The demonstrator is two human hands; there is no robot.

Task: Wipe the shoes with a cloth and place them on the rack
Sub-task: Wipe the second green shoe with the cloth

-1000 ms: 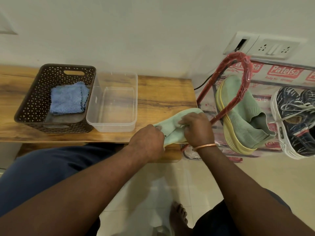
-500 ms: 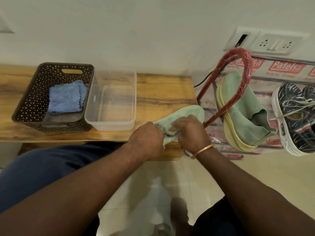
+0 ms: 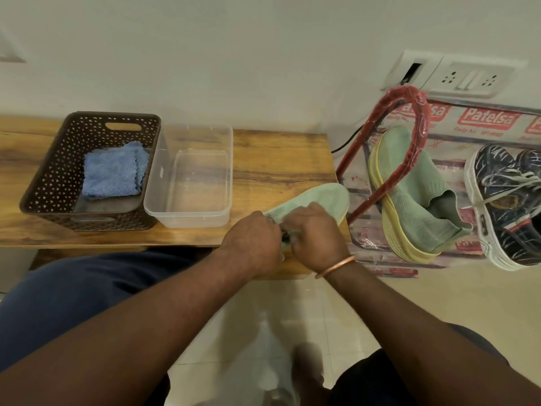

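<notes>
A mint-green knit shoe (image 3: pixel 322 197) lies on the right end of the wooden bench (image 3: pixel 278 159), toe pointing away to the right. My left hand (image 3: pixel 251 241) grips its heel end. My right hand (image 3: pixel 316 232) is curled over the upper beside it, and a bit of grey fabric shows between the two hands. I cannot tell whether that fabric is a cloth or the shoe's collar. Its matching green shoe (image 3: pixel 415 194) with a yellow sole leans on the red-framed rack (image 3: pixel 415 142). A folded blue cloth (image 3: pixel 114 171) lies in the brown basket (image 3: pixel 52 171).
A clear plastic tub (image 3: pixel 190 218) stands next to the basket on the bench. A dark blue patterned sneaker (image 3: pixel 509 206) sits on the rack, right of the green one. A wall socket (image 3: pixel 468 77) is above the rack. My knees and a bare foot (image 3: pixel 307 367) are over the tiled floor.
My right hand has slid back along the shoe from the toe toward the heel, close to my left hand. More of the toe now shows.
</notes>
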